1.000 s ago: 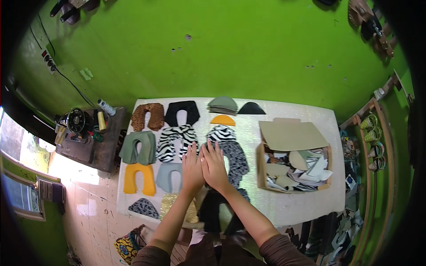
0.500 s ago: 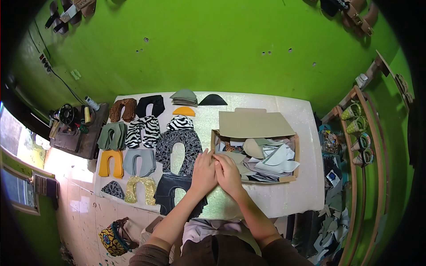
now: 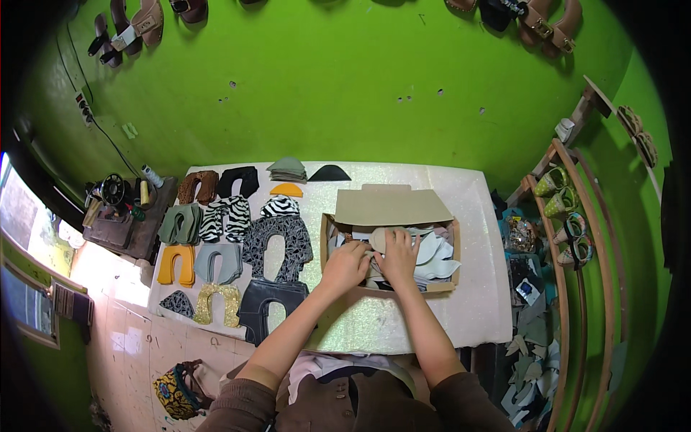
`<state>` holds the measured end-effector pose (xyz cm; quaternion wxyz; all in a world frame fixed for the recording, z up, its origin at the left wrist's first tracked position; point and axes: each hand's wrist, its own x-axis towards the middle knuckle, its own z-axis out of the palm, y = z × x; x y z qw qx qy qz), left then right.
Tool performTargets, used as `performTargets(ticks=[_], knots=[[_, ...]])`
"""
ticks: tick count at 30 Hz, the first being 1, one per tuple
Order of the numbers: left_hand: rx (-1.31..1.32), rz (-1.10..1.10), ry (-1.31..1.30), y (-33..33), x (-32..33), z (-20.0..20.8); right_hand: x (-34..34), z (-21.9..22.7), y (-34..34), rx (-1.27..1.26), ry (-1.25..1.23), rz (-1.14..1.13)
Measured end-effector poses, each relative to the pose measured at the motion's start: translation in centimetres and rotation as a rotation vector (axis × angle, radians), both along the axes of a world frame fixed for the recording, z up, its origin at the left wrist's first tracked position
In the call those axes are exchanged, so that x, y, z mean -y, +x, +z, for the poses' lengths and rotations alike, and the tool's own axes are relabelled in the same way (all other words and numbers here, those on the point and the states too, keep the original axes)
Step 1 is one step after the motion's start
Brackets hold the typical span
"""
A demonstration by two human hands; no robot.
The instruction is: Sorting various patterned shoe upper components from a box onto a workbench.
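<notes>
An open cardboard box (image 3: 455, 252) with its lid flap (image 3: 392, 205) folded back holds a jumble of cut material scraps, among them white pieces (image 3: 437, 261) and a beige rounded piece (image 3: 377, 239). My left hand (image 3: 346, 266) reaches over the box's left part, fingers stretched onto the scraps and holding nothing I can see. Beside it, my right hand (image 3: 398, 257) lies with fingers spread over the beige piece and its neighbours. Both thumbs are close together; what lies under the palms is hidden.
Left of the box, stacks of U-shaped pieces lie in rows: yellow (image 3: 177, 265), zebra-striped (image 3: 225, 218), black (image 3: 273, 306) and others. Half-round pieces (image 3: 287, 170) sit at the table's (image 3: 471, 317) back. A sewing machine (image 3: 119, 205) stands left; a wooden shoe rack (image 3: 565, 288), right.
My hands were clasped together at the box's front left corner. They have parted and moved forward into the box, the right one farther right. The view has tilted upward slightly.
</notes>
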<state>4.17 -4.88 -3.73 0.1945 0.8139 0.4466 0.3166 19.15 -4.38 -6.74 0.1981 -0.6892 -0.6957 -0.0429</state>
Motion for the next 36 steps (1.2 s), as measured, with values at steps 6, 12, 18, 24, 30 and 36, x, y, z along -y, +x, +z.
performTargets(ticks=[6,12,18,24,30,36], knots=[[0.076,0.068,-0.189,-0.3,-1.1,-2.4,-0.3,-0.9,1.8,-0.243,0.108,0.045],[0.219,0.089,-0.348,-0.9,-2.0,-2.2,0.2,1.6,3.5,-0.856,-0.109,0.098],[0.592,0.001,-0.695,0.2,-1.9,-1.7,1.4,2.1,2.8,-1.544,-0.349,0.108],[0.701,-0.002,-0.824,0.8,-0.5,-1.1,2.4,1.5,3.2,-1.763,-0.461,0.090],[0.725,0.087,-0.737,-1.1,-1.0,-3.1,2.3,-0.2,4.0,-1.664,-0.149,-0.015],[0.752,0.176,-0.782,-1.9,-0.9,-2.9,3.7,2.8,4.0,-1.869,-0.285,0.059]])
